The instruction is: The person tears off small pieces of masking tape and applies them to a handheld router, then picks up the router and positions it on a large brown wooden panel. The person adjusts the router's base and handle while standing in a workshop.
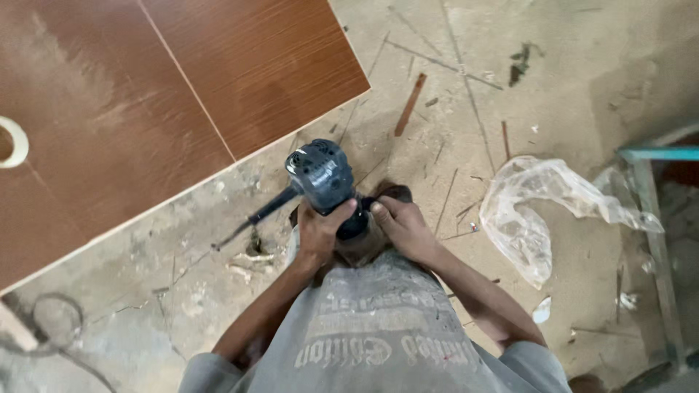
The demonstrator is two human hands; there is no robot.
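Grey-blue plastic forms the housing of the power tool (pixel 324 175) we hold in front of our waist, above the dusty concrete floor (pixel 451 94); it looks like a trim router or small grinder, though we cannot tell which. Our left hand (pixel 319 234) wraps its body from the left side, fingers (pixel 341 212) curled tight round the housing, and our right hand (pixel 404 227) grips the lower dark part from the right, its fingers closed on the tool as well. Both thumbs nearly meet at the middle. From the tool a black power cord (pixel 255 216) runs down to the left and onto the floor. Our grey printed shirt (pixel 378 320) fills the bottom of the view just below the hands. Beyond the tool, to the upper left, lies a large brown wood-grain laminate board (pixel 145 94) with a pale edge and a thin seam across it, and a roll of tape (pixel 13 142) rests on it at the left border. Well to the right, a crumpled clear plastic bag (pixel 531 211) lies on the floor, with thin wood strips (pixel 410 105) and scraps scattered between.
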